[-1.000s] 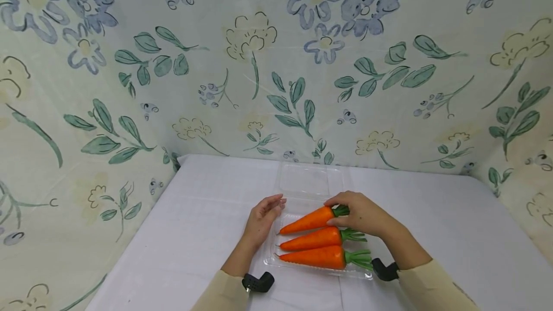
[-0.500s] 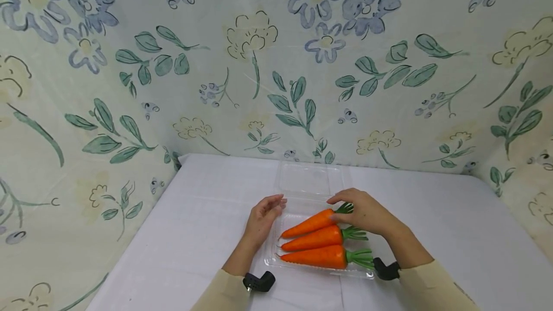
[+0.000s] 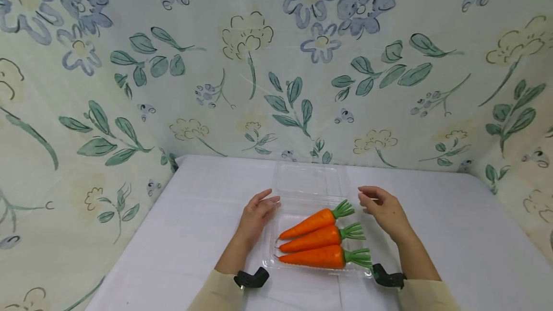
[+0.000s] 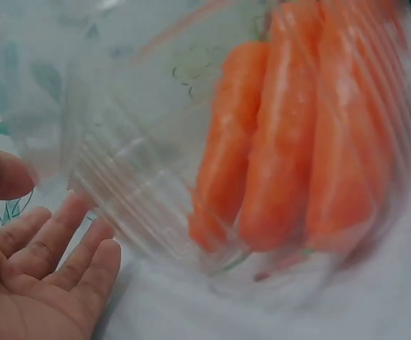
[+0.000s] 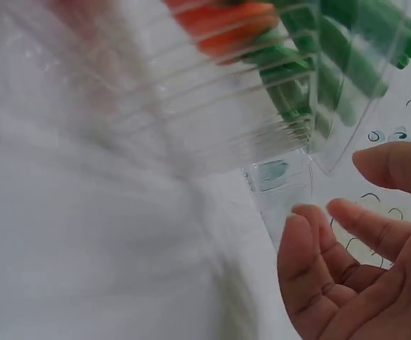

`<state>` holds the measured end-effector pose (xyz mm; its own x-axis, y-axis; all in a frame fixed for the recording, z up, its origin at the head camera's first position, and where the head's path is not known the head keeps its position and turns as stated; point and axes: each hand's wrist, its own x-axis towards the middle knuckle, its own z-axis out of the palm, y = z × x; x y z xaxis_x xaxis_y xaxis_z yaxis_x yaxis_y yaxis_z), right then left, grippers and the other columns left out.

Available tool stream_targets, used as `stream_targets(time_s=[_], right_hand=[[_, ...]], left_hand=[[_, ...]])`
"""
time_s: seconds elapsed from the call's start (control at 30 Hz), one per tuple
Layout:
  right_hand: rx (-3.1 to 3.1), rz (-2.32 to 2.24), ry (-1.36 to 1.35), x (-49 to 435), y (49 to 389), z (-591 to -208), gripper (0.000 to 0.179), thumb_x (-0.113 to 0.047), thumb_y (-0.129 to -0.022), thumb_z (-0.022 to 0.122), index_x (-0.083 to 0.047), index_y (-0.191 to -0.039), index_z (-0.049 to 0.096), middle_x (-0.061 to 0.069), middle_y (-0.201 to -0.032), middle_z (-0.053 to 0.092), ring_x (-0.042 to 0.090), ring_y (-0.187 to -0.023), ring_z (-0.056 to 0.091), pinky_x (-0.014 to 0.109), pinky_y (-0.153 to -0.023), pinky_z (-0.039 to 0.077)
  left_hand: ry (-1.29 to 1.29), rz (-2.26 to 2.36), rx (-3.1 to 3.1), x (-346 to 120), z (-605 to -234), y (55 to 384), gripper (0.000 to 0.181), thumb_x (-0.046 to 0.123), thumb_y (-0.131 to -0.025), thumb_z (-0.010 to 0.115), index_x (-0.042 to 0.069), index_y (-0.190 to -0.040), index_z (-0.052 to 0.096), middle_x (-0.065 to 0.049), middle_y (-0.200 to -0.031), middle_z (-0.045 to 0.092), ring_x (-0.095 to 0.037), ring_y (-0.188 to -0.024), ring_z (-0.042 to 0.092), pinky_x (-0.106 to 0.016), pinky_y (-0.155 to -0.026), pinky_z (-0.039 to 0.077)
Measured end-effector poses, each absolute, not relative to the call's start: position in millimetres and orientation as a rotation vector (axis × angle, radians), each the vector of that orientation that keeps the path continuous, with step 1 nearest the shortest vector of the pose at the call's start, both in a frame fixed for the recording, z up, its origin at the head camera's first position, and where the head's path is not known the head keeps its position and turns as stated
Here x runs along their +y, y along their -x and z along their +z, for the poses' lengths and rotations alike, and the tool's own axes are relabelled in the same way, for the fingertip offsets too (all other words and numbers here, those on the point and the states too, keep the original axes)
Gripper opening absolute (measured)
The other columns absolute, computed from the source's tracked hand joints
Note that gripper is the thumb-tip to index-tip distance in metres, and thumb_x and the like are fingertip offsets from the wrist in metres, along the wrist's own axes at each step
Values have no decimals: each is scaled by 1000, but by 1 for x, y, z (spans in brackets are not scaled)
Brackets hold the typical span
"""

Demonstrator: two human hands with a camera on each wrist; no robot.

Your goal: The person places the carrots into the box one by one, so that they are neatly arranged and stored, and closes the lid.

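Note:
Three orange carrots with green tops lie side by side in a clear plastic clamshell box point(image 3: 285, 220), tips pointing left. They are the back carrot point(image 3: 308, 223), the middle carrot point(image 3: 314, 239) and the front carrot point(image 3: 315, 257). The box's see-through lid point(image 3: 307, 180) is folded back behind it. My left hand point(image 3: 258, 215) is beside the box's left edge, fingers loose and holding nothing; whether they touch the wall I cannot tell. Off the box's right side, apart from the carrot tops, my right hand point(image 3: 387, 211) is bare of any object, its fingers loosely bent point(image 5: 347, 262).
A white cloth point(image 3: 194, 234) covers the table under the box. Behind it hangs a floral curtain point(image 3: 259, 71), which also runs along both sides. Black wrist devices sit on the left wrist point(image 3: 251, 278) and the right wrist point(image 3: 388, 276).
My right hand has let go of the back carrot and moved right, off the box. That carrot has settled slightly nearer the middle one. My left hand has shifted slightly left.

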<state>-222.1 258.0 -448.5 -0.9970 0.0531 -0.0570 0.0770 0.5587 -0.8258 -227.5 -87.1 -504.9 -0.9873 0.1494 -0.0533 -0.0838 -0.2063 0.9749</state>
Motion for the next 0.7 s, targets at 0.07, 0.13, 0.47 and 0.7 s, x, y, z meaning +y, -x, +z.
stream_targets(time_s=[0.07,0.13,0.47,0.7], right_hand=[[2649,-1492,-137,259,222,-456,56,-39,-104,57,-7,-149,47,22,-134,60,25,-103,67,31,-87,62],[2529,-1548,-128,261,223,-462,57,-34,-105,56,-6,-153,42,21,-126,62,19,-91,63,25,-78,60],[2051,-1875,4,276,228,-478,51,-26,-104,57,-13,-151,43,-5,-95,59,8,-72,56,18,-60,47],[1936,-1935,77,278,232,-486,43,-23,-105,57,-22,-147,47,-8,-87,61,6,-71,57,15,-58,49]], left_hand=[[-40,2320,1849,-90,-503,229,53,14,-102,54,5,-153,41,-22,-146,58,-29,-131,61,-40,-117,44],[-8,2314,1842,-93,-500,230,53,13,-101,56,4,-151,44,-20,-140,62,-24,-119,66,-34,-110,51],[48,2081,1798,-97,-484,251,52,16,-99,62,7,-148,51,-1,-96,58,-12,-70,53,-19,-66,49],[71,2010,1802,-100,-475,254,50,13,-99,61,7,-148,50,-3,-95,56,-12,-67,50,-17,-60,46]])
